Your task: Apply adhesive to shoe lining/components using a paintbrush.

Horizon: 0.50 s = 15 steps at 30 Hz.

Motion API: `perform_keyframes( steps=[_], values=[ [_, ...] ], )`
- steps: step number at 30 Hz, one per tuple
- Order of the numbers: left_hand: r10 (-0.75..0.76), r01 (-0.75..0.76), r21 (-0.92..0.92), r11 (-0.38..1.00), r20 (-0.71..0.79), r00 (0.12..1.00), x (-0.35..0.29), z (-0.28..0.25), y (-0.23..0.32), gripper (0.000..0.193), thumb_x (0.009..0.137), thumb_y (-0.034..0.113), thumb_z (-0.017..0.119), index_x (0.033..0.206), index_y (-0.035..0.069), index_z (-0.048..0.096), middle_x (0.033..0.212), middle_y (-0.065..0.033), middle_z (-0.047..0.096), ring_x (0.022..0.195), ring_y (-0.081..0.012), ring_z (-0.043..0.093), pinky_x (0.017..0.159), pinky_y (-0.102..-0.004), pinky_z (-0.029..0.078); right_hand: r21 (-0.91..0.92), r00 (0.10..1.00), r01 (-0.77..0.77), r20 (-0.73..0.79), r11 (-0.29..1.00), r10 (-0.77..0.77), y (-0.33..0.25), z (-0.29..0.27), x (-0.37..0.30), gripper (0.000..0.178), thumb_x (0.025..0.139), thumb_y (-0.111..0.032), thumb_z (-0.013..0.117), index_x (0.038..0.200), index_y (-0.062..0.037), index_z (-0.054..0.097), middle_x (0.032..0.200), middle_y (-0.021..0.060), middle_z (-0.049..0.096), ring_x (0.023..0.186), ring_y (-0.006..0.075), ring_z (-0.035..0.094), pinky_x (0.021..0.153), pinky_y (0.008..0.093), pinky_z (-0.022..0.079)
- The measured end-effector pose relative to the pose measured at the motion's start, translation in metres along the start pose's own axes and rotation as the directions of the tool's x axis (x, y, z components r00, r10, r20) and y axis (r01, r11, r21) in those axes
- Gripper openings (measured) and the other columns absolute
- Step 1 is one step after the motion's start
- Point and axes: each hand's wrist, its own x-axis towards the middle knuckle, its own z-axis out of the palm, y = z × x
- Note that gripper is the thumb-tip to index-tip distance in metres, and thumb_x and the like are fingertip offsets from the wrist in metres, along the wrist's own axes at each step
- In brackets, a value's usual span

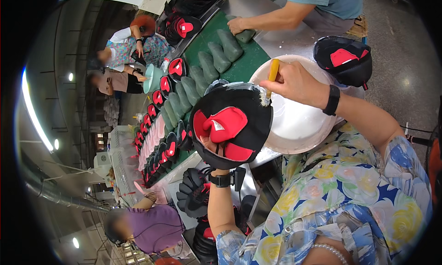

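A white basin (289, 148) of white liquid sits right of centre. Partly covering its far side, the right hand (297, 84) has its fingers clamped on a yellow-handled brush (274, 71), whose bristles touch a black-and-red shoe upper (246, 103) mid-frame. The left hand (209, 144) is mostly hidden inside that upper; its fingers' grip cannot be told. A teal bowl (150, 79), upper left, has unclear contents. Green shoe lasts (230, 45) line the counter (208, 33).

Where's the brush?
In the head view, the brush is in the right hand, its bristles at the edge of the black shoe piece, near the pale basin.
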Motion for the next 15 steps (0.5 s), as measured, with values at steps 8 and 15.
perform_keyframes(
  steps=[8, 15],
  values=[
    [-0.078, 0.077, 0.074, 0.994, 0.001, 0.997, 0.001, 0.016, -0.026, 0.047, 0.098, 0.017, 0.062, 0.141, 0.004, 0.049, 0.134, -0.0117, 0.061, 0.120, -0.0272, 0.062, 0.101, -0.0407, 0.054, 0.248, 0.957, -0.290, 0.057, 0.924, 0.285, 0.008, 0.031, -0.024, 0.039, 0.086, -0.030, 0.073, 0.083, 0.0080, 0.065, 0.073, 0.0162, 0.069, 0.062, 0.0230, 0.067, 0.060, 0.0342, 0.053],
    [-0.134, 0.134, 0.134, 0.982, -0.008, 0.991, 0.009, 0.008, -0.023, 0.046, 0.097, 0.017, 0.063, 0.140, 0.004, 0.051, 0.134, -0.0117, 0.061, 0.119, -0.0267, 0.063, 0.100, -0.0404, 0.054, 0.361, 0.960, -0.278, 0.070, 0.890, 0.271, -0.004, 0.026, -0.037, 0.042, 0.087, -0.033, 0.074, 0.084, 0.0072, 0.065, 0.075, 0.0166, 0.070, 0.065, 0.0212, 0.069, 0.059, 0.0333, 0.053]
  ],
)
